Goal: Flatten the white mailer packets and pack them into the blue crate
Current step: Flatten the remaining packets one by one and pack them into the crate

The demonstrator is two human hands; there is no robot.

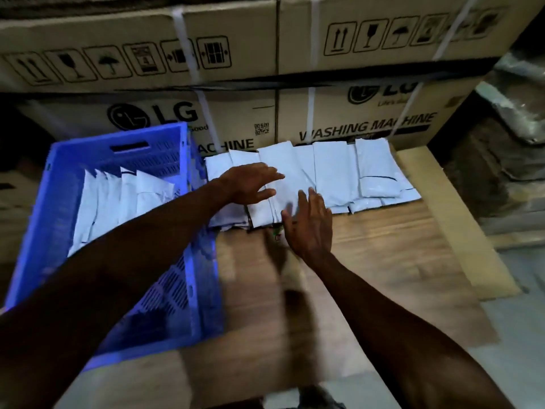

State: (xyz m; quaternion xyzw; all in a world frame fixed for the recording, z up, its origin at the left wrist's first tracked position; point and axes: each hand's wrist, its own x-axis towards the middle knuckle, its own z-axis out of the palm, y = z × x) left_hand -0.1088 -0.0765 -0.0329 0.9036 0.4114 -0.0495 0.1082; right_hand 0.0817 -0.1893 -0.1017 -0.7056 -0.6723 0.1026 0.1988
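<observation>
- The blue crate (53, 208) stands at the left on the bench (368, 246); several white mailer packets (118, 199) already stand on edge inside it, in a row towards its far end.
- The near part of the crate looks unfilled, though the left forearm hides much of it.
- A row of overlapping unpacked packets (333, 172) lies flat on the bench just right of the crate, against the cardboard boxes (236, 54) at the far side.
- The left hand (250, 184) reaches across the crate's right wall, fingers straight and spread, palm down over the left-middle of that row; it grasps nothing.
- The right hand (309, 228) lies at the near edge of the same packets, fingers extended and touching them; its grip is open too, with nothing pinched.
- My judgement: the task is partly done, perhaps near halfway. The hands seem to be pressing the next packets flat, and the whole bench row is still to be packed.
</observation>
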